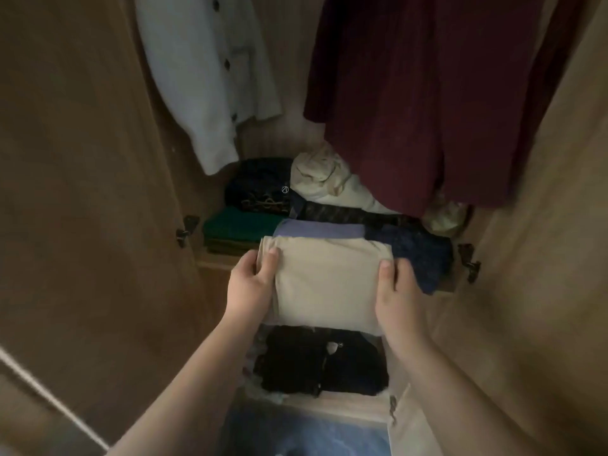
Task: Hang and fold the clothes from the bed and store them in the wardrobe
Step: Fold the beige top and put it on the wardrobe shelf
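Note:
A folded beige garment [327, 283] is held out in front of the open wardrobe, level with its shelf of folded clothes. My left hand [251, 284] grips its left edge, thumb on top. Its right edge is held the same way by my right hand [399, 291]. The garment's far edge overlaps a folded lavender-blue piece [317, 230] on the shelf. Beside that lie a green folded stack [240, 227], a black patterned top [260, 185], a navy garment [418, 248] and a cream bundle [324, 176].
A white buttoned shirt [210, 77] and a maroon garment [427, 93] hang above the shelf. Wooden wardrobe doors [82, 192] stand open on both sides. A lower drawer holds black clothes [316, 360]. Blue fabric [296, 432] shows at the bottom.

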Tool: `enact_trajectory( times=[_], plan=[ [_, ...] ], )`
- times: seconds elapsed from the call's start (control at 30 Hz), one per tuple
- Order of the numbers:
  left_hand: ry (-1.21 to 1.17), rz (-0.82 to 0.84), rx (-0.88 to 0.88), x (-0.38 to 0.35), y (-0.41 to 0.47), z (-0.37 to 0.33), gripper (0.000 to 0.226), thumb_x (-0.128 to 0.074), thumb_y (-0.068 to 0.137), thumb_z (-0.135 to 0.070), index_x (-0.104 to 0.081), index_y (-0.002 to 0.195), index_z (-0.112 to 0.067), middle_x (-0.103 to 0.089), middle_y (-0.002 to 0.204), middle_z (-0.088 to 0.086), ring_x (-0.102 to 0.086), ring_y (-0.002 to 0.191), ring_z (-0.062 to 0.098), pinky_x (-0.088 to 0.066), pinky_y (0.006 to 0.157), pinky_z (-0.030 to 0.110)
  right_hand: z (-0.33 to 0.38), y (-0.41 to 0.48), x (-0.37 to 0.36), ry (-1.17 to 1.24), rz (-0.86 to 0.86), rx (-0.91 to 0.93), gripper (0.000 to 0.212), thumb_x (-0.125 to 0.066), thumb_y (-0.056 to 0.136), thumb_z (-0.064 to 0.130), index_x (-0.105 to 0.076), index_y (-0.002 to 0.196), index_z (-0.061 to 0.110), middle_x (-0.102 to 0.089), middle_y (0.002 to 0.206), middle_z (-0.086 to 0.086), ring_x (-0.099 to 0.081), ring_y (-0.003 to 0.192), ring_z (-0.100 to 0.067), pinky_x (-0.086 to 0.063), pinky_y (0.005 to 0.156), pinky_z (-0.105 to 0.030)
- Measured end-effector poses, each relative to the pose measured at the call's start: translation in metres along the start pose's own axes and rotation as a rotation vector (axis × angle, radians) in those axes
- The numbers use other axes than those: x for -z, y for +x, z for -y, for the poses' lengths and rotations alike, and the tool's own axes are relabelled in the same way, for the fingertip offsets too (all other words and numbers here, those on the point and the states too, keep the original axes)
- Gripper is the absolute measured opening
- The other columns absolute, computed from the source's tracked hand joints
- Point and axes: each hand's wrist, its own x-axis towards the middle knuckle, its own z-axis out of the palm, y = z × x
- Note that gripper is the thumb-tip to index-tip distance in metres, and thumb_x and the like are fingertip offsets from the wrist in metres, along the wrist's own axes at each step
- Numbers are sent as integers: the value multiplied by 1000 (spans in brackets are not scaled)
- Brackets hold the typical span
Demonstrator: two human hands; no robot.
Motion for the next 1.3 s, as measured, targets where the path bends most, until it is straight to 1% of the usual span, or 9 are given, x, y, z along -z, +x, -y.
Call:
enact_trajectory(
  times=[0.07,0.23,0.5,0.73,0.97,1.03,1.13,1.23,1.3],
  plan=[
    [14,20,13,-13,50,20,46,-55,97,-50,-58,86,-6,-59,81,19,-56,70,27,-41,65,31,-12,34,-32,-60,-25,-12,26,-32,104,40,-48,98,21,-51,78,12,-52,71,-12,-39,64,-35],
    [130,91,31,-48,177,49,45,-55,99,-45,-42,68,-16,-42,64,-1,-44,58,14,-31,56,34,-40,124,-108,-231,-46,-121,37,-30,104,44,-50,95,13,-59,81,-4,-61,81,-31,-41,66,-37],
    [325,189,64,-94,315,79,39,-50,99,-51,-57,85,-14,-59,78,3,-58,78,27,-41,68,35,-59,234,-168,-415,5,-211,36,-29,105,43,-44,90,13,-54,73,-2,-54,66,-27,-39,58,-36],
    [555,276,173,-122,323,145,36,-42,103,-47,-49,85,-17,-53,77,4,-59,78,29,-40,63,35,-115,241,-207,-698,74,-275,65,-18,98,56,-58,115,8,-69,95,-13,-66,82,-31,-54,73,-38],
    [526,356,255,-112,335,124,45,-42,97,-61,-46,106,-17,-59,92,5,-61,85,27,-47,71,36,-111,249,-197,-529,171,-385,49,-33,99,55,-49,114,11,-59,79,-5,-58,67,-25,-52,63,-39],
    [592,351,158,-109,335,105,48,-43,96,-59,-45,117,-16,-57,110,7,-58,98,28,-50,83,40,-97,250,-189,-530,139,-333,46,-37,99,51,-48,117,10,-64,101,-13,-61,83,-29,-53,72,-39],
    [646,282,-311,-113,328,82,54,-47,97,-47,-42,138,-12,-48,137,12,-45,128,29,-43,104,45,-73,250,-187,-561,33,-39,44,-41,103,34,-47,137,7,-52,133,-16,-51,120,-32,-45,96,-41],
    [825,490,-557,-127,311,87,73,-22,97,-54,-24,157,-12,-22,164,8,-14,153,28,-18,123,48,-71,241,-201,-677,136,329,52,-41,100,31,-44,145,6,-43,150,-13,-36,142,-31,-31,116,-45],
    [993,646,-552,-133,302,116,78,-8,96,-59,-20,158,-14,-17,166,7,-12,154,26,-12,124,48,-90,229,-216,-727,299,312,57,-32,103,41,-42,148,9,-40,154,-10,-36,144,-28,-28,118,-46]
  ],
)
